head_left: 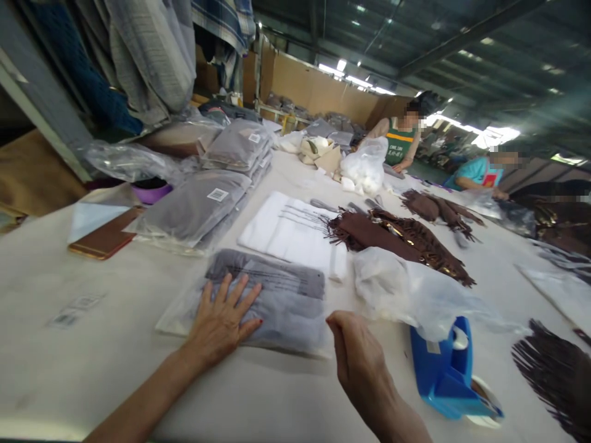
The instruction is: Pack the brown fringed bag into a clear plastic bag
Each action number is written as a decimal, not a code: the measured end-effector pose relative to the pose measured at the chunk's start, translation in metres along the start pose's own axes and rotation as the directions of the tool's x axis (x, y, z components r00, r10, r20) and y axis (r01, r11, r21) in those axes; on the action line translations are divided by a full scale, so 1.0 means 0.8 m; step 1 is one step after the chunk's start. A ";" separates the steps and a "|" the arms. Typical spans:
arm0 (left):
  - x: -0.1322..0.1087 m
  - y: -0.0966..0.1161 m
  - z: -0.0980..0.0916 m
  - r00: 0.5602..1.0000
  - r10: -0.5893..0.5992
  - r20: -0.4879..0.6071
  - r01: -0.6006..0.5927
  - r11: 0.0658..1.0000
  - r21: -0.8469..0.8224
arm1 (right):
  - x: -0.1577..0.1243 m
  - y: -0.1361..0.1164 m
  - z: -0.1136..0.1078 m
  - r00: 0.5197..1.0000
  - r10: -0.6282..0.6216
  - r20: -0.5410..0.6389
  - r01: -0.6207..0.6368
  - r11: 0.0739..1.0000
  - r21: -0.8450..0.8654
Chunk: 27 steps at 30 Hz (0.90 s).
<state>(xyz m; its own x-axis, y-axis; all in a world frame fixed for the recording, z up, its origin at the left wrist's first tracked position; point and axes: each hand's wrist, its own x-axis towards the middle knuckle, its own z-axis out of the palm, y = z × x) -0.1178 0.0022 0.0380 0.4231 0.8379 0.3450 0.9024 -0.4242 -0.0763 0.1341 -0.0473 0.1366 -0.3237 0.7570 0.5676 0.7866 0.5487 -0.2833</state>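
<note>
A folded grey textile in a clear plastic bag (286,314) lies flat on the table before me. My left hand (219,320) rests on its left half, palm down with the fingers spread. Just off the bag's right edge is my right hand (362,357), its fingers curled closed and the thumb side toward the bag. What those fingers hold, if anything, is hidden. Beyond the bag lies a folded white textile (277,227) with dark fringe-like lines. A blue tape dispenser (443,369) stands to the right of my right hand.
Bagged grey textiles with barcode labels (194,203) are stacked at the left, beside a brown folder-like piece (104,234). Brown fringed scarves (401,240) and crumpled clear plastic (415,289) lie at the right. Two people (399,141) work across the table.
</note>
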 end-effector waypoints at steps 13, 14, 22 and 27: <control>0.002 0.007 -0.008 0.994 -0.106 0.017 0.108 0.978 -0.176 | 0.058 0.063 0.080 0.974 0.133 0.181 -0.133 0.991 -0.012; 0.002 0.007 -0.008 0.993 -0.113 0.016 0.114 0.976 -0.188 | 0.060 0.065 0.081 0.973 0.134 0.186 -0.135 0.991 -0.011; 0.003 0.010 -0.006 0.986 -0.148 0.082 0.162 0.962 -0.222 | 0.061 0.059 0.052 0.987 0.012 0.162 -0.022 0.998 0.057; 0.002 0.009 -0.006 0.987 -0.144 0.067 0.155 0.965 -0.211 | 0.053 0.043 0.029 0.981 -0.053 0.187 0.040 0.997 0.069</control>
<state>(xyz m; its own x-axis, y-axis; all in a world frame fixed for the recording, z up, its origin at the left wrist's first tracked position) -0.1106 -0.0011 0.0429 0.2932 0.9114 0.2889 0.9190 -0.3519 0.1775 0.1353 0.0122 0.1331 -0.4571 0.7800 0.4274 0.7346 0.6020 -0.3130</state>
